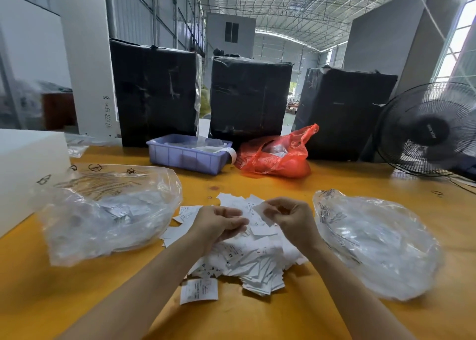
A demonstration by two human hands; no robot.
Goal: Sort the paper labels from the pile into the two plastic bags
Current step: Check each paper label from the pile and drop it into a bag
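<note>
Both hands over label pile (pixel 247 252); right grip (pixel 288 216) pinches label (pixel 260 209).

At the back of the yellow bench (pixel 334 321): a lilac plastic tray (pixel 185 158) holding white bits, and just to its right a crumpled red plastic bag (pixel 277 156). Behind these, three tall black-wrapped bundles (pixel 251 97) standing upright. Far right, a black fan (pixel 428 129); far left, a white foam block (pixel 28 164).
</note>
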